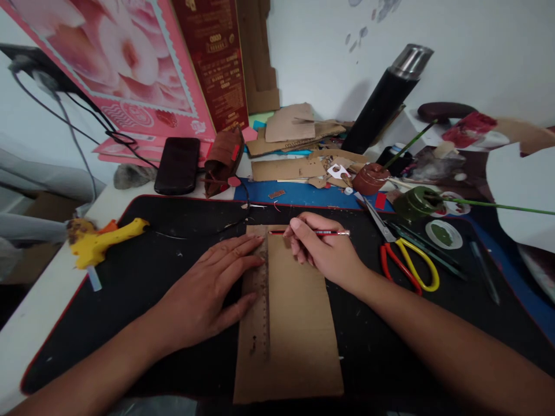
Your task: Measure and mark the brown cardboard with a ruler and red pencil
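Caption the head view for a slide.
Left hand pins a ruler on cardboard; right hand holds a red pencil.

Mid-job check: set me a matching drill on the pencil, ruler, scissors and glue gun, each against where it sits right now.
Things:
1. pencil
2. ruler
3. scissors
4. glue gun

Places:
A. at the left edge of the mat
B. flat on the cardboard, pressed by the left hand
C. gripped in the right hand
D. lying on the mat, right of the right hand

Pairs: 1-C, 2-B, 3-D, 4-A
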A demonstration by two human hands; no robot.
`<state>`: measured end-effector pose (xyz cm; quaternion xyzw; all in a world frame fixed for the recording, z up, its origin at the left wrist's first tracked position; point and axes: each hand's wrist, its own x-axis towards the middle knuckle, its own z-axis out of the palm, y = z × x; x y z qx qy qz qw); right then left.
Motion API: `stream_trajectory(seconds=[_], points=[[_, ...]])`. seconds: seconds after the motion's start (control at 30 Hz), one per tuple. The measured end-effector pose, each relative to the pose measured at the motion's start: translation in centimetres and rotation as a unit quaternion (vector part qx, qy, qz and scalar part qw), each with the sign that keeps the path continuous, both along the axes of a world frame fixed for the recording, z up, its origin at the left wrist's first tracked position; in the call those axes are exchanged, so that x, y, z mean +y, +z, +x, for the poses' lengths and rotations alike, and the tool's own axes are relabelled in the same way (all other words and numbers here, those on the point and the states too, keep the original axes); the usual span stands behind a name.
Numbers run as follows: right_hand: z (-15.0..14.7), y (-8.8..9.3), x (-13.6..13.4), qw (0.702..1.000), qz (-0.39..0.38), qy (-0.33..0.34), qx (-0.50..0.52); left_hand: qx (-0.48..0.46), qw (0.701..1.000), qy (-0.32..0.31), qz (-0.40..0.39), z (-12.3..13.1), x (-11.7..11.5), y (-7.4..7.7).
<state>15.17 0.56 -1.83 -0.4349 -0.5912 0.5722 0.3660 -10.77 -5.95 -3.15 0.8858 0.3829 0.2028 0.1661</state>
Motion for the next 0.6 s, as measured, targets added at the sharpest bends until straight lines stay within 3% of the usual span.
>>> stream_trajectory(seconds=[0.6], points=[[0.19, 0.15, -0.17, 0.999, -0.023, 0.032, 0.022, 0.013, 1.0, -0.005, 0.002, -0.08, -0.06, -0.09]])
